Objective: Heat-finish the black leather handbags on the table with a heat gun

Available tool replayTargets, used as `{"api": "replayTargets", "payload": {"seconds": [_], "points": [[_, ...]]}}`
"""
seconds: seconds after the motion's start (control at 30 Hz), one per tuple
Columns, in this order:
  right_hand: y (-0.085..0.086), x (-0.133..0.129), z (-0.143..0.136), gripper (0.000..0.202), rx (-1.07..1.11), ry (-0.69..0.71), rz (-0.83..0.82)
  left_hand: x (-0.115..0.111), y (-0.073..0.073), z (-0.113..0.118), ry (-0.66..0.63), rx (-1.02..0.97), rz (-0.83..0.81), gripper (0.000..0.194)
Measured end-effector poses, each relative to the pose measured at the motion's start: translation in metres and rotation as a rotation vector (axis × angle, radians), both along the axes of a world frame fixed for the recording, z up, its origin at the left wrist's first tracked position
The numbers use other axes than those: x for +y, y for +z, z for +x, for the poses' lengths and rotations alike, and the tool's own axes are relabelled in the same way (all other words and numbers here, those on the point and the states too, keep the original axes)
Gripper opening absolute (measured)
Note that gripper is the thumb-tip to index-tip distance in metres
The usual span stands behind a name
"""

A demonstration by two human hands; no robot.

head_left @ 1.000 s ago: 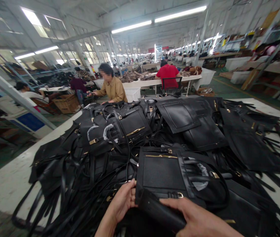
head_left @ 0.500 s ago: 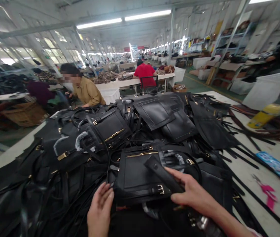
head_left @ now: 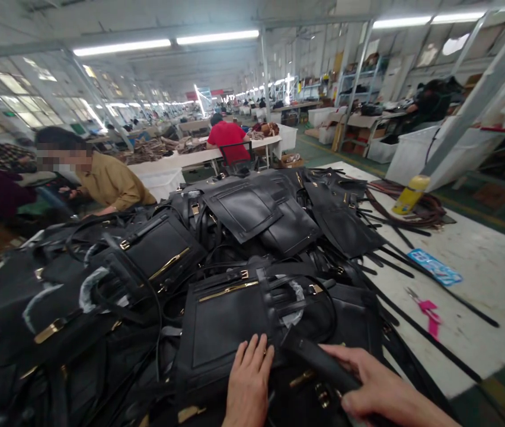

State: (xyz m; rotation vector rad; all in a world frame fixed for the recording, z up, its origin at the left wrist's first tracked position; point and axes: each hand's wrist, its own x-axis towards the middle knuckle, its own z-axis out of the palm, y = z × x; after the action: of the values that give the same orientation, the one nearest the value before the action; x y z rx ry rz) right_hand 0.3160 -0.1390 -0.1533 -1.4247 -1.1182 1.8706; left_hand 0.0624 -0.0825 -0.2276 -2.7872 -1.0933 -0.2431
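Black leather strip (head_left: pixel 323 359) is gripped in the right hand (head_left: pixel 330 375), thumb on the near side, fingers on the far side; its free end is pointed toward the wrapped handles of the front bag (head_left: pixel 228 332). Left hand (head_left: pixel 252 356) is laid palm down at that bag's lower right edge, fingers extended, nothing clasped. Front bag is lying on the heap at the near side of the worktop (head_left: pixel 492 279), gold zipper (head_left: pixel 228 291) facing up, one gold buckle (head_left: pixel 244 274) seen above it. Another zippered bag (head_left: pixel 159 252) is lying up and to the left, tilted. Flat black panels (head_left: pixel 243 210) are stacked behind. On the right part of the worktop: pink-handled scissors (head_left: pixel 429 314), blue-and-white packet (head_left: pixel 434 266), yellow bottle (head_left: pixel 411 194) beside coiled brown straps (head_left: pixel 432 218). Beyond the heap, a person in tan (head_left: pixel 117 181) and a person in red (head_left: pixel 228 142) are seen.
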Motion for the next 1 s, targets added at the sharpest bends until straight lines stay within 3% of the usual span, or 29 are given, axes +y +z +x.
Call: {"api": "replayTargets", "payload": {"seconds": [0.17,0.37,0.6,0.7,0.77,0.9,1.0], "points": [[-0.017,0.029,-0.026,0.075,0.076,0.026,-0.010,0.000,-0.009,-0.004,0.038,-0.006,0.137,0.051],[-0.005,0.064,-0.017,0.069,0.070,-0.158,0.186,0.007,-0.007,-0.008,-0.043,0.089,0.212,0.046],[-0.017,0.155,-0.016,0.045,0.043,-0.105,0.164,0.020,0.005,-0.014,-0.141,0.063,0.122,0.047],[-0.020,0.184,-0.025,0.040,0.023,-0.146,0.179,0.030,0.019,-0.016,-0.155,0.036,-0.023,0.041],[-0.014,0.189,-0.025,0.047,0.013,-0.204,0.220,0.036,0.032,-0.013,-0.099,0.056,-0.146,0.033],[0.015,0.164,0.001,0.061,0.020,-0.276,0.300,0.053,0.067,-0.001,0.026,0.202,-0.350,0.019],[0.041,0.131,0.034,0.067,0.011,-0.309,0.338,0.075,0.104,0.012,0.080,0.176,-0.388,0.009]]}}
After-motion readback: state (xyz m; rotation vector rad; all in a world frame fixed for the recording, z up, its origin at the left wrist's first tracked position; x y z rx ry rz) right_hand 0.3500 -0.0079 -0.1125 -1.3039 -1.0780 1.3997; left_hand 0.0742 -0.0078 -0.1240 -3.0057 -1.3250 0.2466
